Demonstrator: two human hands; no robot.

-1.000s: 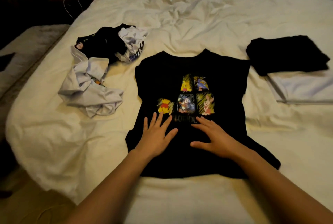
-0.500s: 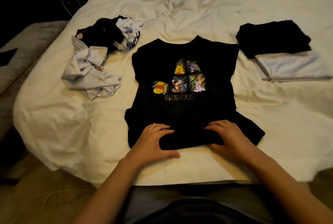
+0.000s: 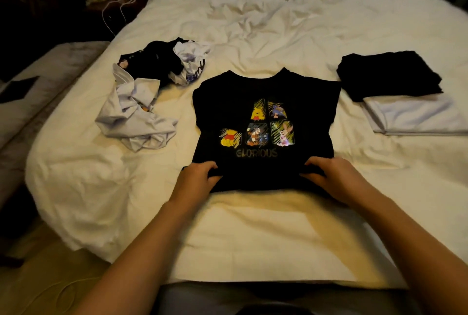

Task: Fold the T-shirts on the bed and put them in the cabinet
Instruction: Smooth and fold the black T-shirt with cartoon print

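Observation:
A black T-shirt (image 3: 266,91) with cartoon pictures and the word GLORIOUS lies front-up on the white bed (image 3: 266,23), its sleeves tucked in. My left hand (image 3: 196,179) grips the shirt's lower left edge. At the lower right edge my right hand (image 3: 334,175) grips the cloth too. The hem is lifted and bunched between both hands. A crumpled heap of white and black shirts (image 3: 141,101) sits left of it. On the right lie a folded black shirt (image 3: 387,73) and a folded white shirt (image 3: 412,114).
The bed's near edge (image 3: 253,271) runs just in front of my body. A dark nightstand with a white cable (image 3: 119,8) stands at the far left. A bench or second mattress (image 3: 30,94) lies along the left side. Pillows sit at the head.
My hands slid down from the shirt's print to its hem and took hold of it. The hem has since come up toward the print, shortening the visible shirt.

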